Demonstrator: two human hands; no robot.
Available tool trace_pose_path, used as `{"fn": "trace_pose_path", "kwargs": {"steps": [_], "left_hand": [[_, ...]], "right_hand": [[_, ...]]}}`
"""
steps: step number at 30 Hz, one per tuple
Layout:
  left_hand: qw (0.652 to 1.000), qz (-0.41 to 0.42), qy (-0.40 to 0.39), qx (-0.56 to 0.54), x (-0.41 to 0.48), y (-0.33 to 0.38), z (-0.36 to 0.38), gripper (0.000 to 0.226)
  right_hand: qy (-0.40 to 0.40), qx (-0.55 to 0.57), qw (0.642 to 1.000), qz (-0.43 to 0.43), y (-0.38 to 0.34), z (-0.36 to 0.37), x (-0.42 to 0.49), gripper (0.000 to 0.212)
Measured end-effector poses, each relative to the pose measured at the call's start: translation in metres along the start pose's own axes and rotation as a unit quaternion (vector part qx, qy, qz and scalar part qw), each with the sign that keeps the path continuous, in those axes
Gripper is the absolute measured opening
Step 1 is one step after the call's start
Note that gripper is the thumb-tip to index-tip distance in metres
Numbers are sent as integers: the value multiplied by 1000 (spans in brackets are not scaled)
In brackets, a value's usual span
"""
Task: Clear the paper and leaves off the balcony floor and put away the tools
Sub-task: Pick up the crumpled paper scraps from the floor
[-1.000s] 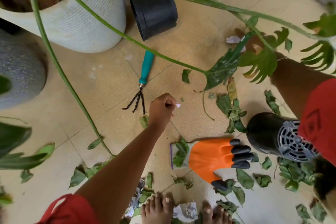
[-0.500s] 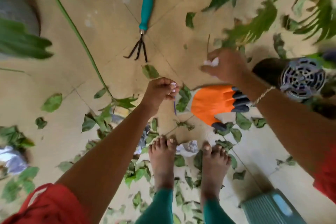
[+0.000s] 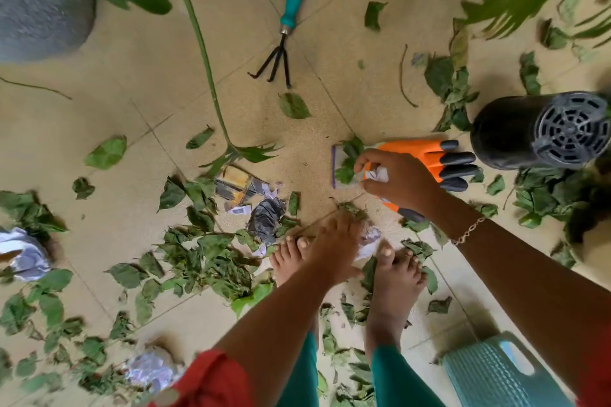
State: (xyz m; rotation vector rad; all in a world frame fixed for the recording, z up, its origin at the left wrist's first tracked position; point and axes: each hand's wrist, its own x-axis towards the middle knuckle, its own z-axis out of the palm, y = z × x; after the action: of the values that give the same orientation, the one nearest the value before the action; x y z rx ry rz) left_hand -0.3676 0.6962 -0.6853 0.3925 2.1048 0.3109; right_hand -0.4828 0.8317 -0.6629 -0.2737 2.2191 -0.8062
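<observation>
At the feet, left hand (image 3: 332,236): it has dropped from the open tile near the rake to the leaf clump (image 3: 351,208) just ahead of the toes. The arm runs down from the red sleeve, back of the hand up, fingertips in the clump. Whether they have closed on it, or still carry the small white scrap pinched a second ago, cannot be told.
Just beyond, right hand (image 3: 401,183): it has come in from the far right and is now over the cuff end of the orange glove (image 3: 420,152). The wrist is bent down, with fingers and thumb curled round a white paper wad (image 3: 377,174).
Meaning for the task: judged as a shift from picking single scraps to gathering the heap by the feet. One wad is off the floor, in the right hand.
Remaining litter: loose leaves (image 3: 211,261) spread left of the feet over the balcony floor (image 3: 132,82). Crumpled papers (image 3: 266,218) lie among them, and another lies against the toes.
Tools, mid floor: the orange glove lies flat with leaves on its cuff. The blower (image 3: 515,132) is on its side, just right of the glove's fingers.
Tools, far: the hand rake (image 3: 291,6) lies untouched, well apart from both hands.
Progress: early; no tool is put away yet.
</observation>
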Motion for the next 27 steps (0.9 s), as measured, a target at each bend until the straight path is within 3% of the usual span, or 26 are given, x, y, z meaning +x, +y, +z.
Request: {"fn": "trace_pose_path", "kwargs": {"steps": [2, 4, 9, 12, 15, 21, 25, 27], "left_hand": [[999, -12, 25, -16, 6, -3, -6, 60], [992, -17, 67, -110, 5, -10, -17, 49], [908, -92, 243, -328, -32, -39, -39, 21], [870, -168, 294, -360, -59, -72, -29, 20], [837, -244, 336, -356, -79, -103, -21, 39], [867, -266, 343, -243, -73, -148, -24, 41], [900, -235, 305, -204, -50, -162, -41, 54], [921, -264, 240, -155, -42, -167, -53, 56]], "right_hand": [[-3, -6, 1000, -19, -4, -4, 6, 15], [-5, -13, 1000, -26, -9, -5, 12, 15], [-23, -15, 997, -66, -31, 12, 18, 18], [-9, -32, 993, -115, -56, 39, 26, 24], [12, -105, 985, -136, -73, 68, 41, 24], [-42, -269, 943, -190, -88, 97, 65, 42], [-18, -309, 928, -206, -84, 97, 70, 36], [5, -316, 927, -205, -81, 95, 69, 27]]}}
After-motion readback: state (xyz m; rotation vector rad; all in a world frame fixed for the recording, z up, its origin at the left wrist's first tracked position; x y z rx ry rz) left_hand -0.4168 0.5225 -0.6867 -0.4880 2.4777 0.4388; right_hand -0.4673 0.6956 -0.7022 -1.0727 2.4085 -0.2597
